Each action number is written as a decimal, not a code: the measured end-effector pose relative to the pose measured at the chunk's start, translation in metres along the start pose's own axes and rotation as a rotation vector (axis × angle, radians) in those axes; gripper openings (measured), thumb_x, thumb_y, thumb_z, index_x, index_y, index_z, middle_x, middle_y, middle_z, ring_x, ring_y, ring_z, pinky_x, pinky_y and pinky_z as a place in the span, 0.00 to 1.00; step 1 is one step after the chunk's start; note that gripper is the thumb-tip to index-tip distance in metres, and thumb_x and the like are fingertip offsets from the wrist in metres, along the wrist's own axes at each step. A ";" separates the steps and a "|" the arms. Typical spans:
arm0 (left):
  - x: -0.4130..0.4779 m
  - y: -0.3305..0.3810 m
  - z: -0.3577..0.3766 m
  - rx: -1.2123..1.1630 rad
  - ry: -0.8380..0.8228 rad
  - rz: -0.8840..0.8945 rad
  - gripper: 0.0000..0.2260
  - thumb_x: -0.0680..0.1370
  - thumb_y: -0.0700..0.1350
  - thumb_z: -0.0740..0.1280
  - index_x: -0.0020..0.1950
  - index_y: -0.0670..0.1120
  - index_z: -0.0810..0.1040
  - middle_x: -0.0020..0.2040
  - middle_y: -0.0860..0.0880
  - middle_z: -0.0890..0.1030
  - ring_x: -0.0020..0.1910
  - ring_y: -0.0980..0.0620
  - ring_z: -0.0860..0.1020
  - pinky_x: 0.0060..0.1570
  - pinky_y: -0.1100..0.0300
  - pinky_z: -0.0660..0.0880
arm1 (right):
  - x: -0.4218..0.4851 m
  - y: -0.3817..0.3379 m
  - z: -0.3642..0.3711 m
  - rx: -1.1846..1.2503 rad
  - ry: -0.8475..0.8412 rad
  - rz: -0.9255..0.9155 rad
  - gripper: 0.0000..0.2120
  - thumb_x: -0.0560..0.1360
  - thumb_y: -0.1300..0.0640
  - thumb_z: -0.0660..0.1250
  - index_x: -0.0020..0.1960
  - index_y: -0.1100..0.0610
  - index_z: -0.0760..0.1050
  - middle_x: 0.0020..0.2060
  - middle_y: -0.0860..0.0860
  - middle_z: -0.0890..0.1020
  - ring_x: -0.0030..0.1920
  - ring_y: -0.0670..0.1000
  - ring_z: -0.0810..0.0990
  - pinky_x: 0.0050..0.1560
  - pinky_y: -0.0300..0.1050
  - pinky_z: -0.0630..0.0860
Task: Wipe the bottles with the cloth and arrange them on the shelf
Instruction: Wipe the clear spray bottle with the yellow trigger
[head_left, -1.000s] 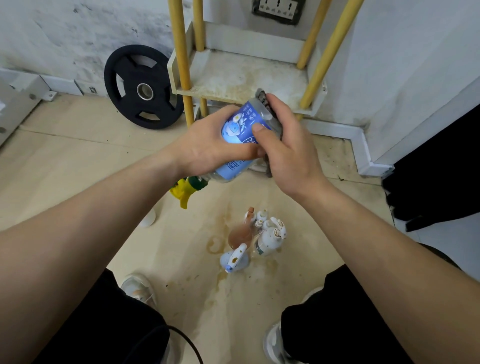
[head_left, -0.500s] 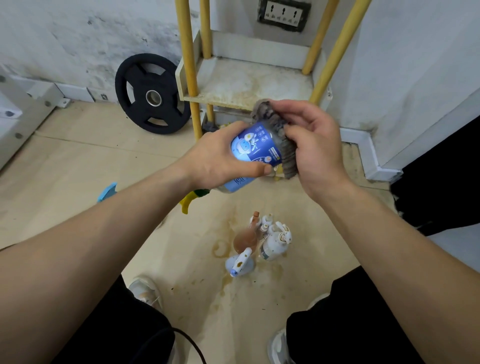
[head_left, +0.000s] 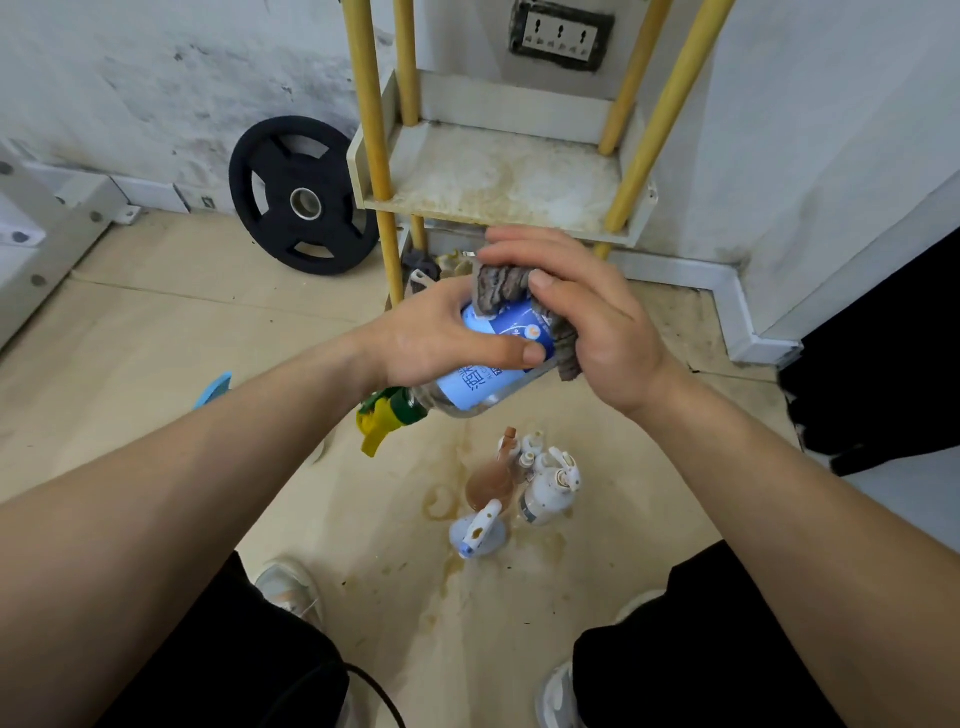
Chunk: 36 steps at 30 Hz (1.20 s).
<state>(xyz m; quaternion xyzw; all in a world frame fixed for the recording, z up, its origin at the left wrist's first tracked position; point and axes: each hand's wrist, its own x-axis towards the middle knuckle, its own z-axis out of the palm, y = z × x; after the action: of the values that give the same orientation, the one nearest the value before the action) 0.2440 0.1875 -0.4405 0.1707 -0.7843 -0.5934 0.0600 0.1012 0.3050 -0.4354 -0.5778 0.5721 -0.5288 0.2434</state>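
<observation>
My left hand (head_left: 441, 338) grips a clear spray bottle (head_left: 480, 382) with a blue label, tilted so its yellow and green trigger head (head_left: 384, 418) points down to the left. My right hand (head_left: 587, 317) presses a grey-brown cloth (head_left: 501, 288) over the bottle's base end. Both are held just in front of the shelf (head_left: 498, 182), a stained white board on yellow poles. On the floor below stand several more bottles (head_left: 524, 486): a brown one, white pump bottles and a pale blue sprayer (head_left: 478, 532).
A black weight plate (head_left: 301, 195) leans on the wall left of the shelf. A wall socket (head_left: 561, 34) is above it. Rags lie under the shelf (head_left: 423, 267). A blue object (head_left: 213, 389) lies on the floor at left. My shoes and knees frame the bottom.
My right hand has slid the cloth from the bottle's side up over its base end. The view has shifted, so the shelf and floor bottles sit lower in frame.
</observation>
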 end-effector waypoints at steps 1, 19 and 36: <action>0.001 -0.002 0.002 0.025 0.030 0.007 0.16 0.66 0.53 0.79 0.51 0.54 0.80 0.47 0.56 0.85 0.49 0.55 0.84 0.53 0.59 0.78 | 0.001 -0.002 0.002 0.071 0.040 0.070 0.16 0.81 0.61 0.56 0.62 0.57 0.79 0.64 0.56 0.80 0.67 0.49 0.77 0.68 0.45 0.72; 0.010 -0.007 0.009 0.144 0.242 -0.075 0.33 0.59 0.65 0.77 0.59 0.51 0.78 0.49 0.52 0.85 0.49 0.51 0.84 0.55 0.47 0.80 | 0.002 0.009 0.004 0.291 0.266 0.315 0.13 0.86 0.60 0.54 0.58 0.56 0.78 0.43 0.44 0.86 0.43 0.40 0.84 0.42 0.33 0.78; -0.060 -0.025 -0.018 -0.599 0.645 -0.538 0.27 0.74 0.63 0.72 0.58 0.41 0.81 0.49 0.43 0.87 0.42 0.46 0.86 0.39 0.52 0.83 | -0.015 0.009 0.105 0.390 0.055 0.665 0.15 0.78 0.46 0.69 0.61 0.53 0.77 0.47 0.46 0.87 0.48 0.46 0.87 0.52 0.47 0.82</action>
<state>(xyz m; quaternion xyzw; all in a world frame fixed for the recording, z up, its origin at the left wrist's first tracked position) 0.3106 0.1853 -0.4519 0.5161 -0.4499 -0.7036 0.1903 0.1944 0.2827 -0.4825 -0.2890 0.6233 -0.5352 0.4915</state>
